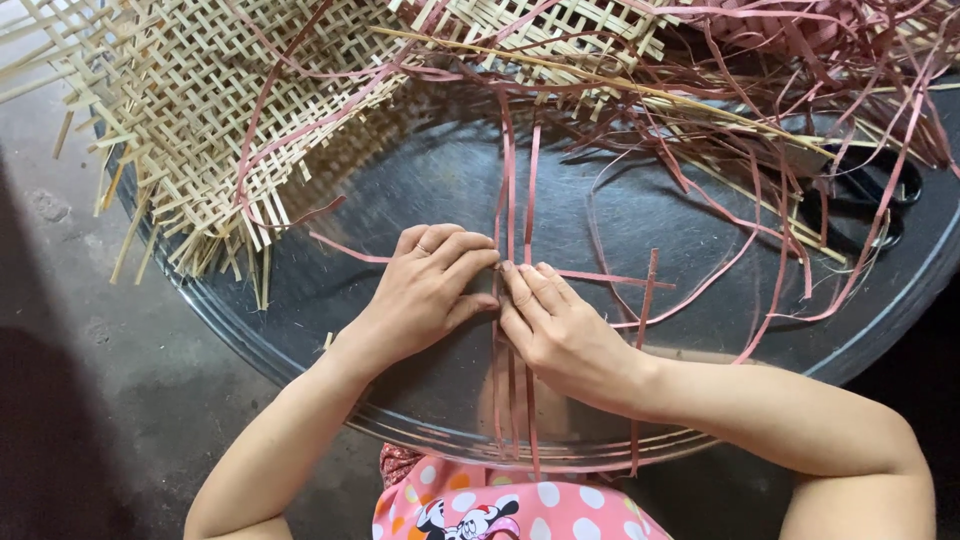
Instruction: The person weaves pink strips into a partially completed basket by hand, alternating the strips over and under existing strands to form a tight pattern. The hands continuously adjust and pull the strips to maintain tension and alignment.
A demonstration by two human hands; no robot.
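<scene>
Both hands are working at the middle of the big round metal tray (300, 330), and everything is happening there. The left hand (425, 295) is lying palm down, fingers curled and pressing onto the pink strips (510, 200) where a crosswise one is passing under them; the right hand (555, 330) is meeting it fingertip to fingertip, pinching the same crossing, so both are closed on the strips rather than spread wide. To my eye she is just starting a weave, locking the first crosswise strip (610, 278) against the upright ones. The next move is looking like a job for delicate fingers: lifting alternate uprights while keeping the crossing pinned so nothing slides. The upright strips are running with their long axis straight away from her, from the near rim of the tray toward its far side; the crosswise one is lying left to right. Further out, at the tray's far left, a pale woven mat (190, 100) is overhanging the rim, and at the far right a loose tangle of pink strips (800, 120) is half covering black-handled scissors (870, 195).
</scene>
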